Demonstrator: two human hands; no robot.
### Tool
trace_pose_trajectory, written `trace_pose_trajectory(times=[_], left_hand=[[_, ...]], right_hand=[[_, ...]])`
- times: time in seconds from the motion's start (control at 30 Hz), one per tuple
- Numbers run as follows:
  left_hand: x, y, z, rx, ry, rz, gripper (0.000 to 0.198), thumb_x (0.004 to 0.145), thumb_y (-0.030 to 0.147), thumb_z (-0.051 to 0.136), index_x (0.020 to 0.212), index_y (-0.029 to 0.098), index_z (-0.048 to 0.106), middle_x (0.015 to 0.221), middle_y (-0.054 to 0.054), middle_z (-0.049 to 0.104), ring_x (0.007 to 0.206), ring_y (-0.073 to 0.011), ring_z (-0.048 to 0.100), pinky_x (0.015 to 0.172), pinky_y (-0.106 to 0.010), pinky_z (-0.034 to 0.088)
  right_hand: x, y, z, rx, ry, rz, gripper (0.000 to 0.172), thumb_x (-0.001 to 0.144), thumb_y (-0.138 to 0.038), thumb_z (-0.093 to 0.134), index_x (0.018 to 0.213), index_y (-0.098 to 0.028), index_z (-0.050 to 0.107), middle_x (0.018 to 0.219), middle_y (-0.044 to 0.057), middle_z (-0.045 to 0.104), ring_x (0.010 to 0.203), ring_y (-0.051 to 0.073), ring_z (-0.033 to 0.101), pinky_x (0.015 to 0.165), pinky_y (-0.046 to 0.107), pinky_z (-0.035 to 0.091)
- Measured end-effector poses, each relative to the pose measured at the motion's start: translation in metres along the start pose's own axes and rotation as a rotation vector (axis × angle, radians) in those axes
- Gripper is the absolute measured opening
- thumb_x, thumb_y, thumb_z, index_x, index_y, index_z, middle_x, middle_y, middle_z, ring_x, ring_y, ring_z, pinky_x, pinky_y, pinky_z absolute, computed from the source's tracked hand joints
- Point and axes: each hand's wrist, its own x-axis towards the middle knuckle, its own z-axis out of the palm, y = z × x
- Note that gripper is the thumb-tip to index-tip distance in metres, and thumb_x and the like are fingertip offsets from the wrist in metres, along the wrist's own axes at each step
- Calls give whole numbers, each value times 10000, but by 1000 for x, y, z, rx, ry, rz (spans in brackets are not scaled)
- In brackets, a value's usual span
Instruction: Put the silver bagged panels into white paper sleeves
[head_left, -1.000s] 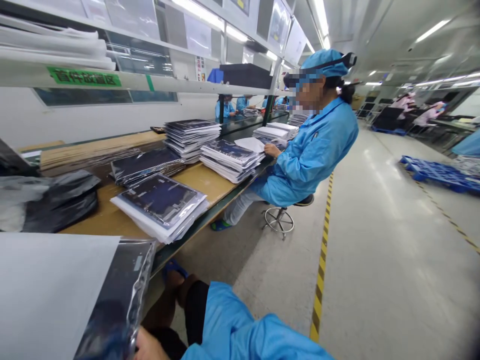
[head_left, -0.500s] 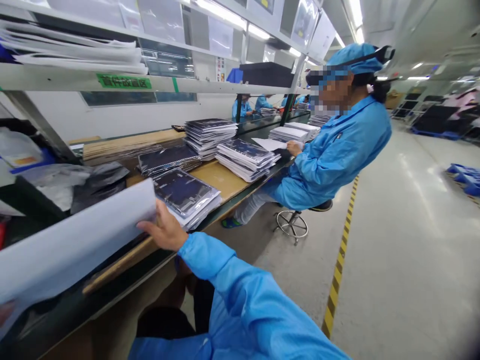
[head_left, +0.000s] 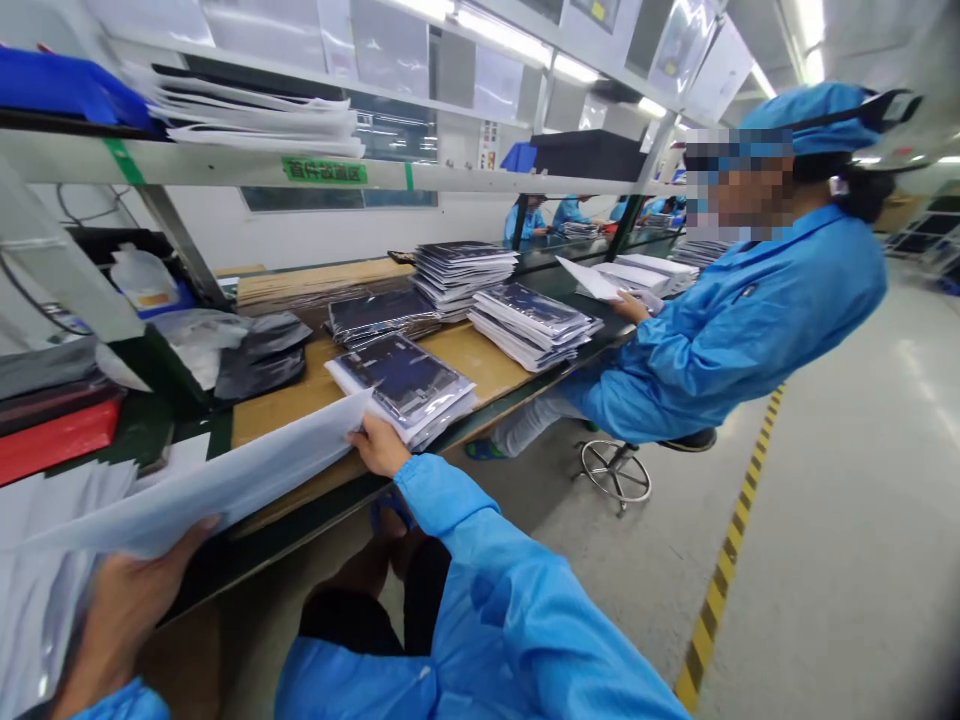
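Left hand point(head_left: 124, 610) grips white sheet point(head_left: 225, 490) near its lower edge; right hand point(head_left: 379, 446) pinches its far end. Sheet stretches between them, over bench point(head_left: 281, 430). Bagged stack point(head_left: 401, 385) just beyond right hand.

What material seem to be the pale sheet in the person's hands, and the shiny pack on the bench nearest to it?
The pale sheet looks like thin, matte plastic film or foam; it bends softly between the left hand and right hand, without shine. The exact kind cannot be told. The nearest pack seems a glossy metallised plastic bag: its dark surface shows bright reflections and crinkles.
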Motion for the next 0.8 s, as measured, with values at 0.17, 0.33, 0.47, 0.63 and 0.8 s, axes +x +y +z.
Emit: trace_pose_trajectory(times=[0.17,0.33,0.47,0.63,0.8], left_hand=[[12,-15,-3,-52,219,-87,463,337,612,734,521,250,510,452,36,524,522,-194,494,446,-271,350],[16,-30,8,-207,241,39,517,432,669,700,546,190,544,493,3,554,526,-156,470,476,-267,367],[18,-44,21,-255,60,66,440,500,577,753,603,178,598,585,-40,653,611,-197,574,549,-288,460],[20,-44,24,-349,-20,56,499,544,524,786,833,129,686,873,-104,751,864,-268,662,767,-337,538],[10,-33,13,-696,-112,-141,535,642,482,802,997,108,661,852,-82,742,785,-217,691,692,-294,575]], right_hand=[[3,1,2,51,-3,-23,237,838,-157,568,1064,-209,618,1024,30,705,1012,234,623,956,379,481],[-1,5,5,58,113,-2,262,845,-235,520,1093,-176,577,1003,65,681,965,242,613,913,369,488],[1,11,6,50,63,46,255,774,-186,539,1020,-181,607,961,75,693,967,277,603,945,424,456],[5,5,6,45,65,91,259,748,-197,562,1001,-180,614,1040,120,692,1065,312,581,1018,482,399],[-12,-20,-2,425,74,297,300,809,-381,613,1041,-191,617,964,86,726,914,263,673,849,419,540]])
